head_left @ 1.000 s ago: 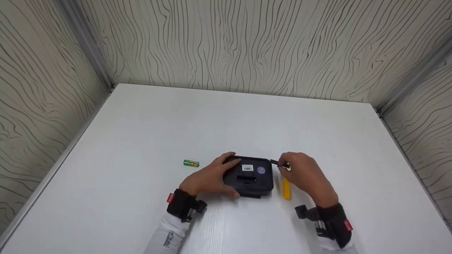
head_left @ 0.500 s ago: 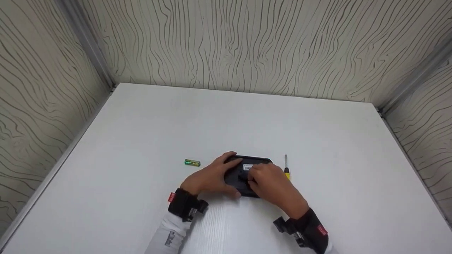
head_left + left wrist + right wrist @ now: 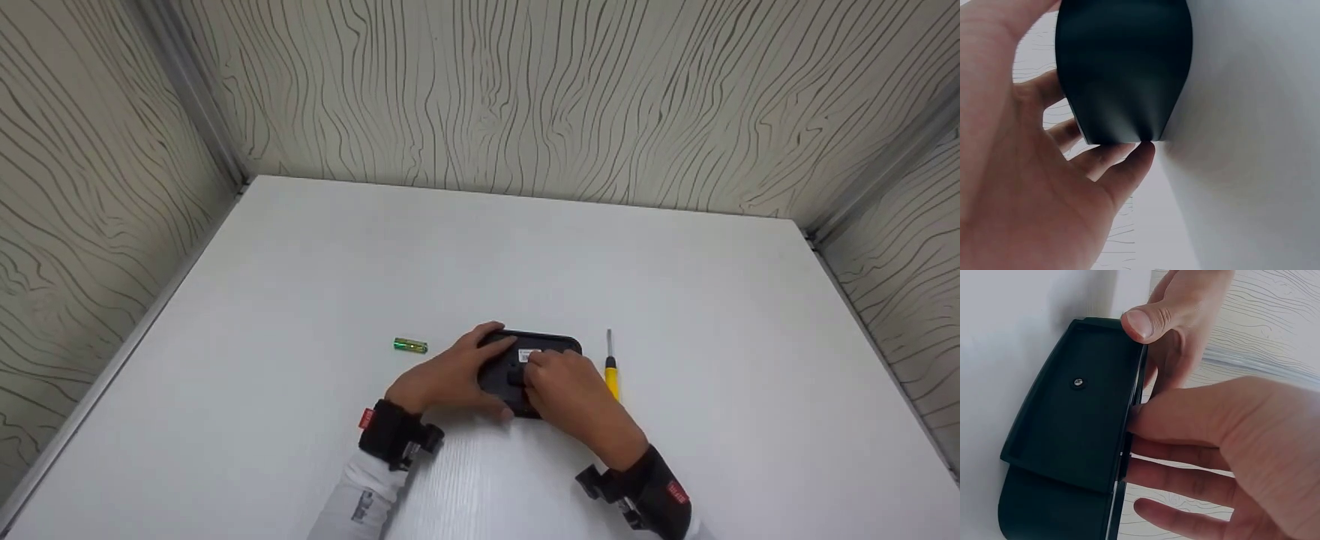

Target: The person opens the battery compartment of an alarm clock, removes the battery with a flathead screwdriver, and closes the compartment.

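A black plastic device (image 3: 495, 369) with a rounded rectangular shape stands on the white table, its back with a white barcode label (image 3: 527, 355) turned up. My left hand (image 3: 450, 375) grips its left end, thumb on the near side and fingers along the far side; the left wrist view shows fingertips on the black casing (image 3: 1123, 67). Over the middle of the back, my right hand (image 3: 574, 386) pinches a small black cover (image 3: 516, 373), mostly hidden by the fingers. In the right wrist view, a small screw (image 3: 1078, 382) shows in the device's side.
A yellow-handled screwdriver (image 3: 612, 375) lies just right of the device, tip pointing away, partly behind the right hand. To the left lies a green battery (image 3: 410, 345). Wood-grain patterned panels (image 3: 480, 97) rise behind and beside the table.
My right hand has moved left from beside the screwdriver, bringing the small black cover onto the device's back, and uncovering the screwdriver's shaft. The left hand keeps its grip.
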`<state>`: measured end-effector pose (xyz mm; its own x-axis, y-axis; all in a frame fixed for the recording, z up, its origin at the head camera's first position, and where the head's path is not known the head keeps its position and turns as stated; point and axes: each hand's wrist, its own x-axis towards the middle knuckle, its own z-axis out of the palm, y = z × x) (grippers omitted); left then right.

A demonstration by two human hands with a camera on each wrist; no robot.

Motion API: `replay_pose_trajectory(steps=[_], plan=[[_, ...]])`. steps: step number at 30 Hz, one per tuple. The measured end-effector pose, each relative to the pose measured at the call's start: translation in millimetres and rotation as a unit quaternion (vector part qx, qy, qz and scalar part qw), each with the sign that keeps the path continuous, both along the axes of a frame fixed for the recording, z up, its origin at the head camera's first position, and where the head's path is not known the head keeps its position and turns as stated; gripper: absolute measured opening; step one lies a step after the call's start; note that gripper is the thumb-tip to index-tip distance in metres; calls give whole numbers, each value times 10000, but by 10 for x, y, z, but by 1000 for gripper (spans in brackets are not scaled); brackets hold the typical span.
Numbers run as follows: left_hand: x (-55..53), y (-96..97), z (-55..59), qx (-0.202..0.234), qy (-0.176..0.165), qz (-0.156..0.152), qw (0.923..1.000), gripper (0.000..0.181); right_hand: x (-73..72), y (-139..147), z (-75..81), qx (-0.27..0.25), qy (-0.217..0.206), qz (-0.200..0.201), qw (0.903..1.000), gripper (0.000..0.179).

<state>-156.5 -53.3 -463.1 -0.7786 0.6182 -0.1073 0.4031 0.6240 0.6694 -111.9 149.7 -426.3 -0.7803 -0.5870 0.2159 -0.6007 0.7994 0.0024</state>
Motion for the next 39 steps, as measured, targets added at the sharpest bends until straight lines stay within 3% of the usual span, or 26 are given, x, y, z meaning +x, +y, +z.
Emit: replay_pose_trajectory(steps=[25, 39], plan=[[5, 14, 7, -93, -53, 29, 9999, 101, -8, -15, -42, 348, 227, 42, 9991, 14], [-8, 16, -2, -128, 138, 130, 9997, 97, -96, 16, -168, -533, 428, -85, 9976, 7]])
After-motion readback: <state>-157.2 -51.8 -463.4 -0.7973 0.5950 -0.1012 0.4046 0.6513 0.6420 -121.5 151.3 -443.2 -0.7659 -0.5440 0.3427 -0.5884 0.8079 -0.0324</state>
